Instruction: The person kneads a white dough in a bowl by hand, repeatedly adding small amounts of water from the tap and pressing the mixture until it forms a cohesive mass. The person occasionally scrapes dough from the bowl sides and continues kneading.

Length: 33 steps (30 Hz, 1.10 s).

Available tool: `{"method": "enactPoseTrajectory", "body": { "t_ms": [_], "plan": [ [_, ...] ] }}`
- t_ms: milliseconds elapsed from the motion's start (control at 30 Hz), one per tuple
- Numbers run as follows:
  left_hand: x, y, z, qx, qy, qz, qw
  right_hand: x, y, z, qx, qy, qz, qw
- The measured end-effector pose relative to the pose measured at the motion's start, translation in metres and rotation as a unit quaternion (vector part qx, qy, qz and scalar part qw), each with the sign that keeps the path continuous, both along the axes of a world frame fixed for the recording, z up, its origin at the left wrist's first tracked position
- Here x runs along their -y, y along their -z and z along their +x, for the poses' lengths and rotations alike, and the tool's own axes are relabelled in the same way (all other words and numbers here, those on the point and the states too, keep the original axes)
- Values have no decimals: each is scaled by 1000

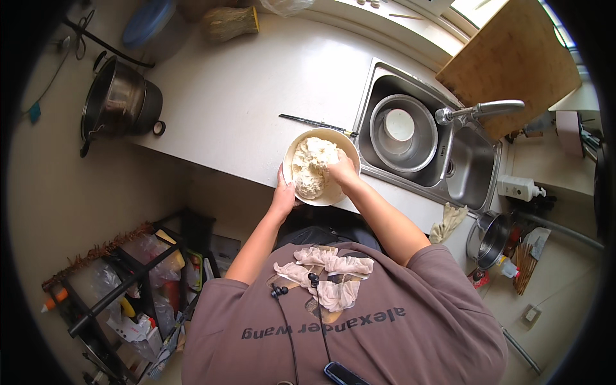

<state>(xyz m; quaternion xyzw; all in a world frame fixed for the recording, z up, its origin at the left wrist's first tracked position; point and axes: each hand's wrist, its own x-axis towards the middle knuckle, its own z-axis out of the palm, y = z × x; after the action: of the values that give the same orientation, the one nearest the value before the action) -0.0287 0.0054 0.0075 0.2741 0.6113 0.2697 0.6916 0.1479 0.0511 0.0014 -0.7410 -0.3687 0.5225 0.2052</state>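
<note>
A pale mixing bowl [333, 196] rests at the front edge of the counter, and a lumpy mass of dough [310, 166] fills much of it. My left hand [284, 192] grips the bowl's left side, with the thumb at the rim. Inside the bowl, my right hand [342, 168] presses against the right side of the dough; its fingertips are partly sunk in or hidden by it. A pair of dark chopsticks [317, 124] lies on the counter just behind the bowl, the tips reaching toward the sink edge.
Right of the bowl is a double steel sink [365, 103] holding a metal basin [378, 149] with a white bowl [399, 125] inside. A faucet [481, 109] and large wooden board [515, 62] stand behind. A steel pot [115, 103] and a cut squash [231, 23] are at left.
</note>
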Motion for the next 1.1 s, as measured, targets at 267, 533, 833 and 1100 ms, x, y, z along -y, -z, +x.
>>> {"method": "enactPoseTrajectory", "body": {
  "t_ms": [267,533,833,1100],
  "plan": [
    [9,23,-14,-213,66,176,959,-3,6,-3,20,-16,76,997],
    [2,-38,45,-448,282,344,775,-16,-28,12,-282,10,-90,955],
    [-65,-26,20,-325,243,254,878,0,-9,38,124,-140,119,975],
    [-104,-3,0,-123,177,182,959,37,28,20,289,-483,237,792]
  ]
}}
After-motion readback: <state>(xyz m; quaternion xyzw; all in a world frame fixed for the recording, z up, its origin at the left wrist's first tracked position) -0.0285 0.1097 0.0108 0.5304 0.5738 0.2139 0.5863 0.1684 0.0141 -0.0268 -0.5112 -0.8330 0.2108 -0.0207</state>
